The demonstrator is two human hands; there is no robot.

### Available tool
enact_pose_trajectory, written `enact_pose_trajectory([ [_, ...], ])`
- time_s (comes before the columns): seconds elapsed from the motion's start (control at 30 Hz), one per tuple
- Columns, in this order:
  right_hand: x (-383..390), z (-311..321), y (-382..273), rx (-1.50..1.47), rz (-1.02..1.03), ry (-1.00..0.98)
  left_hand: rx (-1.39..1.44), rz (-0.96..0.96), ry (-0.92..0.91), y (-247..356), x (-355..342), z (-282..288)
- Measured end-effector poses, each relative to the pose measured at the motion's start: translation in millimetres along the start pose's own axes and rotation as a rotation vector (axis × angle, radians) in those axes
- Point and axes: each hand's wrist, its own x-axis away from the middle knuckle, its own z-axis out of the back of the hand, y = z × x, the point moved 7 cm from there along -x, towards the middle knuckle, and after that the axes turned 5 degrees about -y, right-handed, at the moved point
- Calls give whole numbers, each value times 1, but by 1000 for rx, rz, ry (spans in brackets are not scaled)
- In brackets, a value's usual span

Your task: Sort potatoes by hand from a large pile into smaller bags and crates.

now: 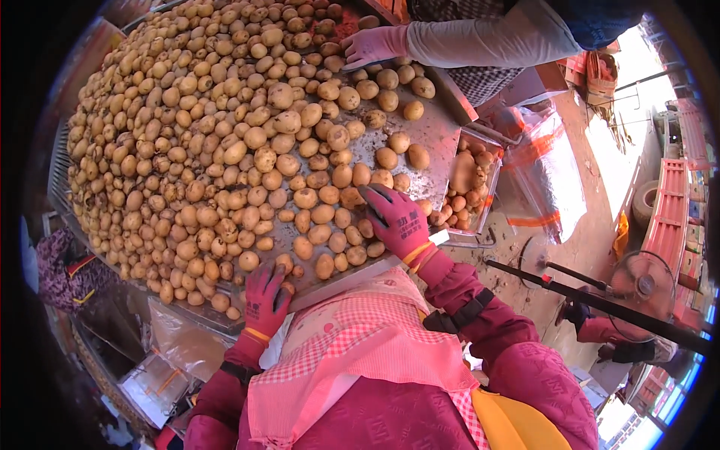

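Observation:
A big heap of potatoes (pixel 195 135) covers a metal sorting table (pixel 442 120), thinning out toward me. My left hand (pixel 264 301), in a pink glove with dark fingertips, is at the front edge beside a few small potatoes. Its thumb stands apart from the fingers, and no potato is plainly gripped. Farther right, my right hand (pixel 397 223) in a matching glove lies palm down among loose potatoes near the table's right corner. Its fingers look stretched out, though their undersides are hidden.
A co-worker's gloved hand (pixel 375 46) rests on potatoes across the table. Right of the corner hangs a crate of potatoes (pixel 466 184), beside a white and orange sack (pixel 546 169). A fan (pixel 643 285), a dark pole (pixel 600 304) and red crates (pixel 664 217) stand farther right.

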Motion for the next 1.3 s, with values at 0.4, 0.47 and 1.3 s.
enact_pose_trajectory([
  [0.4, -84, 8, 20, -428, -185, 16, 175, 167, 174, -15, 34, 1],
  [0.47, -128, -8, 15, -393, -122, -109, 181, 182, 194, -18, 40, -1],
  [1.3, -152, -66, -35, 260, -239, -285, 868, 259, 284, -27, 15, 11],
])
